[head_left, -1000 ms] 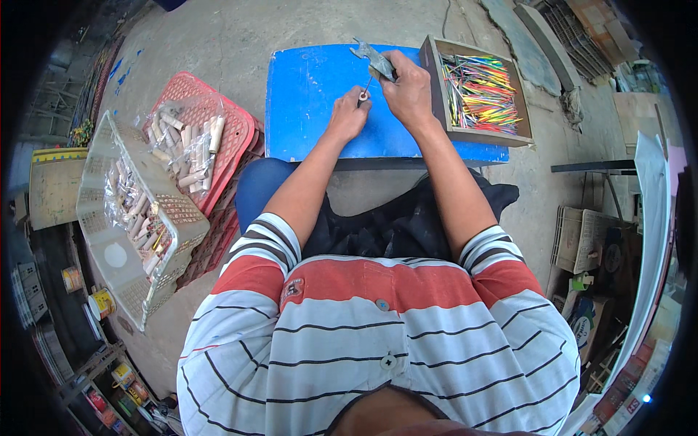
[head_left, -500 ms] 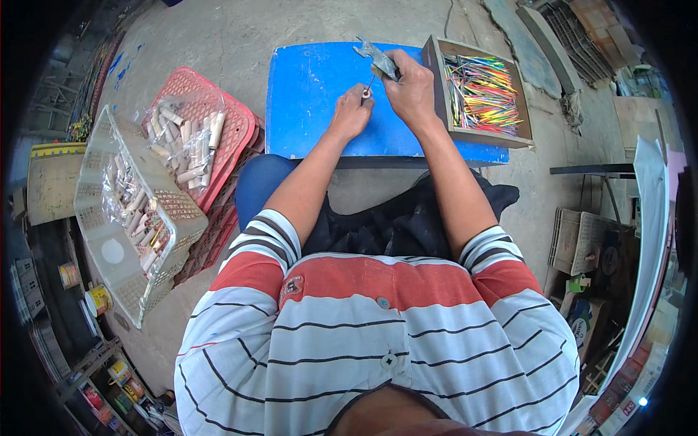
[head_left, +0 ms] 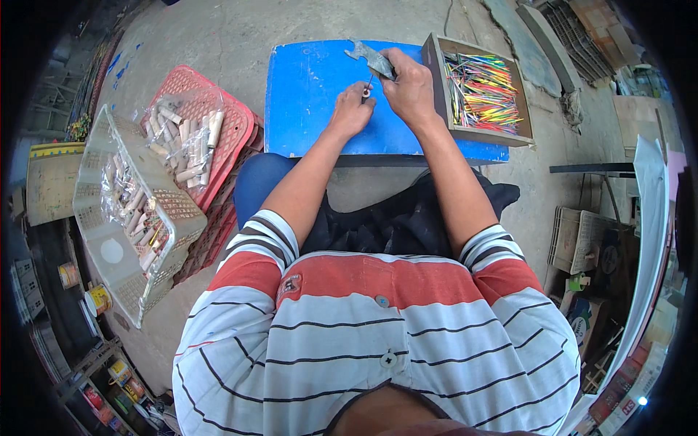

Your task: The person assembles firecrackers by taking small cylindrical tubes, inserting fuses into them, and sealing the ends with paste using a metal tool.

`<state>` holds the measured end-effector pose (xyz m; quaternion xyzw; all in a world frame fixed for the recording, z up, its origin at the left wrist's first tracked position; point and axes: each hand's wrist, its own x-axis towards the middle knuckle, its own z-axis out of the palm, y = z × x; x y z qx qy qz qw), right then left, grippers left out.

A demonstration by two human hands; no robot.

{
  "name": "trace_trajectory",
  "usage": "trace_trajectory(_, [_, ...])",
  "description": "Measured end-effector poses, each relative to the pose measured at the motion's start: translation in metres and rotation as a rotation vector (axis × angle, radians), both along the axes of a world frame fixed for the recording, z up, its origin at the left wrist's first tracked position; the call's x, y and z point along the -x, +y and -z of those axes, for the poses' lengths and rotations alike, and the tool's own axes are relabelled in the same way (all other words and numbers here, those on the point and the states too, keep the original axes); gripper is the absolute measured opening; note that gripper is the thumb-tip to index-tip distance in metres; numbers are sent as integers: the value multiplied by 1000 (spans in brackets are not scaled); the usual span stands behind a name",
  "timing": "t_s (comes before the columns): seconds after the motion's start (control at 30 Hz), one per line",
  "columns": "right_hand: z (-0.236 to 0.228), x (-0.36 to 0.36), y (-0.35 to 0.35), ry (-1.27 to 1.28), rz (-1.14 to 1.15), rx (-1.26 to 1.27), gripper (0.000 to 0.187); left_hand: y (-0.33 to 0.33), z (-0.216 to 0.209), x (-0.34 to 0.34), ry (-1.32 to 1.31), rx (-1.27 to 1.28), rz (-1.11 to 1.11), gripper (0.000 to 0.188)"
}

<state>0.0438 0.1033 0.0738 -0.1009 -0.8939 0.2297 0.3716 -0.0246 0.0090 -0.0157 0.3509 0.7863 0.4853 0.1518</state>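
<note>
Both of my hands work over a low blue table [head_left: 313, 87]. My left hand [head_left: 352, 109] pinches a small pale tube-shaped piece [head_left: 366, 91] between its fingertips. My right hand [head_left: 408, 83] is closed around a grey metal tool [head_left: 371, 57] whose end sticks out to the left, just above the small piece. A thin stick runs from the tool down to the piece. The two hands almost touch.
A wooden box [head_left: 476, 134] of thin coloured sticks sits at the table's right end. To the left, on the concrete floor, a red basket [head_left: 233, 123] and a white basket [head_left: 102, 218] hold bags of pale tubes. Clutter and crates line the right side.
My hands have stayed over the table. The left hand has shifted slightly with the small piece near the tool. Nothing else has moved.
</note>
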Motion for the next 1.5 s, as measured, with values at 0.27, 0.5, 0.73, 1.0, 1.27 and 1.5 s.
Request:
trace_trajectory(0.27, [-5,-1,-4,-44,-20,-5,18,-4,-3,7,20,-38,-34,28])
trace_trajectory(0.5, [-4,0,-3,-26,-16,-15,18,-11,-46,15,-3,-254,2,24])
trace_trajectory(0.73, [-3,1,-4,-39,-16,-18,18,-9,-45,12,30,-300,66,16])
trace_trajectory(1.0, [-4,-4,2,-57,-31,302,16,-6,-42,12,21,-276,85,18])
trace_trajectory(1.27, [10,-19,27,-78,-18,1481,32,-5,-34,15,-18,-304,75,18])
trace_trajectory(1.5, [10,-30,26,-385,-43,1630,25,-2,-32,12,119,-278,51,19])
